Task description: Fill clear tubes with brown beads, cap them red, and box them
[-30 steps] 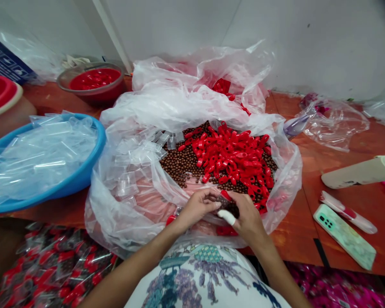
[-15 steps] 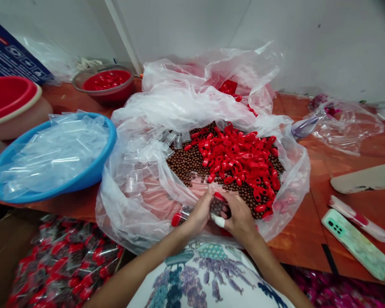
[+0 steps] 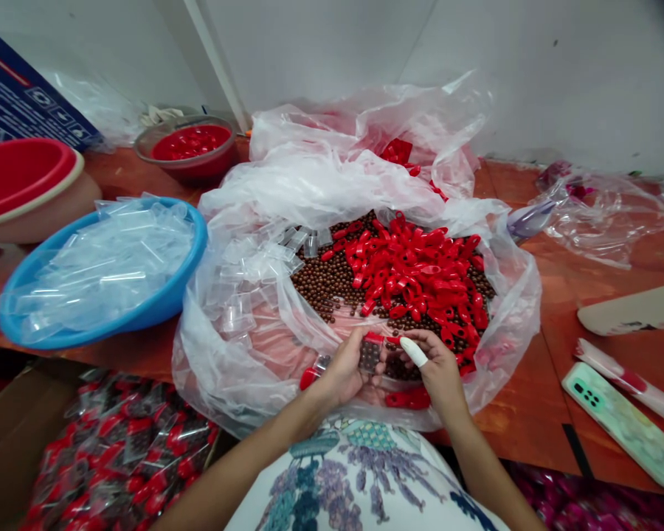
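Note:
My left hand (image 3: 341, 375) is closed around a small clear plastic container (image 3: 370, 355) filled with brown balls. A red cap (image 3: 375, 338) sits at its top end. My right hand (image 3: 440, 369), its thumb in a white finger cover (image 3: 414, 352), pinches the cap's narrow red end, which points right. Beyond the hands, loose brown balls (image 3: 324, 284) and a heap of red caps (image 3: 409, 265) lie in an open plastic bag (image 3: 520, 310). Another filled container with a red end (image 3: 310, 377) lies by my left wrist. A red piece (image 3: 408, 398) lies below my right hand.
At left stands a blue basin (image 3: 198, 247) of clear empty containers. Behind it are red basins (image 3: 60, 169) and a bowl of red parts (image 3: 233, 151). Below the table edge is a box of filled containers (image 3: 138, 435). A phone (image 3: 623, 424) lies at right.
My right hand has shifted right and its covered thumb has swung up to the cap's narrow end. The container shows more clearly in my left hand. The view has moved slightly.

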Action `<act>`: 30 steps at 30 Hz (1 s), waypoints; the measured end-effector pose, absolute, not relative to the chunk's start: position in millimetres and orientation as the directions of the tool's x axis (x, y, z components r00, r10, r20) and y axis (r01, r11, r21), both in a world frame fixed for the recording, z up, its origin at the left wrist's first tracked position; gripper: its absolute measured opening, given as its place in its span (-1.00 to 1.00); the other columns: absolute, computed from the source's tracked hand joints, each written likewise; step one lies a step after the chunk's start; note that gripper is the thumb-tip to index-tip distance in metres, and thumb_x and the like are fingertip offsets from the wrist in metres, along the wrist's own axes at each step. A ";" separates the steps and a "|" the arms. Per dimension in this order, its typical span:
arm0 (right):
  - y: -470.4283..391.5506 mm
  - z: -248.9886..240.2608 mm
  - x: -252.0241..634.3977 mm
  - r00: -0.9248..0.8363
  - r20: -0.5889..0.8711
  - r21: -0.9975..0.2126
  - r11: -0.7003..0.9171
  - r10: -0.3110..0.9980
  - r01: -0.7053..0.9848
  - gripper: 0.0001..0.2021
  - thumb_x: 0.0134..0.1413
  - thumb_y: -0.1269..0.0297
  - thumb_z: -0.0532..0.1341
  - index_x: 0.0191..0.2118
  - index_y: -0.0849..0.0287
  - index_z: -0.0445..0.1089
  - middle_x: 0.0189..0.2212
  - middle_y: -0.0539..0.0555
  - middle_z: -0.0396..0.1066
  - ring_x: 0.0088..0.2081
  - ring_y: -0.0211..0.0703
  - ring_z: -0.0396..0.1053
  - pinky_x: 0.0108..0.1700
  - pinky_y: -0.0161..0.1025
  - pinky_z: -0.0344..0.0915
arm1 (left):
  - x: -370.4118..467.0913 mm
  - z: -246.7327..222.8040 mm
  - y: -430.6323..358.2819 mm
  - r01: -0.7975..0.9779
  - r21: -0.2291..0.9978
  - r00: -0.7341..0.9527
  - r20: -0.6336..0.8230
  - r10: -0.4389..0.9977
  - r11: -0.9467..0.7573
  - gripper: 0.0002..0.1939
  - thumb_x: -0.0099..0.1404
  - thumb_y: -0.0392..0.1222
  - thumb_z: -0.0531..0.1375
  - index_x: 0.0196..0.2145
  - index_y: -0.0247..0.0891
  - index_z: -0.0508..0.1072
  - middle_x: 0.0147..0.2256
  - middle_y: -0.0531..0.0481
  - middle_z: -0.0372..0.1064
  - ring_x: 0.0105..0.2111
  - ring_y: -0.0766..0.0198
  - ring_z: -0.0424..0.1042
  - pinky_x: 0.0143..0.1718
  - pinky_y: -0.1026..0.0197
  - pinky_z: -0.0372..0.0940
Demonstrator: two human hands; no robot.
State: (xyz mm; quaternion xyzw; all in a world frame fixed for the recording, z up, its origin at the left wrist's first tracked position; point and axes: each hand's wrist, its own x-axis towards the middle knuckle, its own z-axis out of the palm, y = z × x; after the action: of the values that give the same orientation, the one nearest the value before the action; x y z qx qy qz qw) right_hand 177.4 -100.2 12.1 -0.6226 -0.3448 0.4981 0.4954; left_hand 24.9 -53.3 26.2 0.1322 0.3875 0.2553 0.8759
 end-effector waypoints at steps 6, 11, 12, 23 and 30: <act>-101.7 16.9 167.3 0.199 -0.103 -0.974 -0.139 0.975 0.178 -0.48 -0.03 0.15 0.26 0.09 0.07 0.21 -0.08 0.12 0.38 -0.06 -0.03 0.35 -0.02 -0.07 0.26 | 26.8 23.2 -56.7 -0.315 0.456 0.571 -0.610 0.550 0.832 -0.62 0.17 0.06 0.04 -0.23 -0.30 0.39 -0.58 0.06 0.32 -0.67 0.35 0.27 -0.69 0.33 0.16; -104.4 18.5 162.7 -0.104 0.117 -0.820 0.155 0.988 0.551 -0.29 -0.14 0.18 0.33 0.17 0.03 0.10 0.06 0.16 0.25 0.08 0.09 0.19 0.08 0.05 0.17 | 32.5 19.5 -60.8 -0.318 0.495 0.527 -0.617 0.585 0.809 -0.36 0.12 0.35 -0.02 -0.33 -0.35 0.42 -0.57 0.00 0.36 -0.60 0.33 0.32 -0.58 0.32 0.16; -104.6 17.9 162.2 -0.129 0.137 -0.788 0.187 0.982 0.587 -0.29 -0.13 0.18 0.31 0.19 0.04 0.07 0.07 0.16 0.24 0.09 0.10 0.17 0.08 0.07 0.16 | 33.5 18.9 -61.5 -0.317 0.514 0.507 -0.618 0.601 0.797 -0.31 0.09 0.40 -0.04 -0.33 -0.36 0.42 -0.56 -0.02 0.37 -0.59 0.32 0.33 -0.57 0.32 0.15; -105.3 11.7 153.2 -0.224 0.368 -0.546 0.405 0.903 0.733 -0.34 -0.04 0.26 0.22 0.20 0.18 0.00 0.02 0.25 0.25 0.04 0.12 0.21 0.05 0.11 0.20 | 30.7 13.2 -68.0 -0.248 0.738 0.308 -0.554 0.774 0.627 -0.61 0.20 0.11 0.06 -0.22 -0.26 0.37 -0.42 0.03 0.39 -0.49 0.33 0.31 -0.51 0.30 0.19; -99.5 13.2 143.3 -0.321 0.427 -0.524 0.521 0.845 0.674 -0.26 -0.11 0.16 0.29 0.21 0.12 0.00 0.00 0.25 0.28 0.02 0.17 0.24 0.04 0.14 0.19 | 0.4 33.6 -71.0 0.023 0.944 0.279 -0.323 0.904 0.330 -0.63 0.33 -0.01 -0.11 -0.13 -0.22 0.37 -0.19 -0.03 0.38 -0.18 0.24 0.34 -0.12 0.21 0.22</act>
State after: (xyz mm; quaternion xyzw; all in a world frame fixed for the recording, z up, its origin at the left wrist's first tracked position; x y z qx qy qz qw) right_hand 143.3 -99.5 13.2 -0.4730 -0.8028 0.1260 0.3404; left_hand 0.4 -71.0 33.6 0.4683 0.4950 0.3401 0.6481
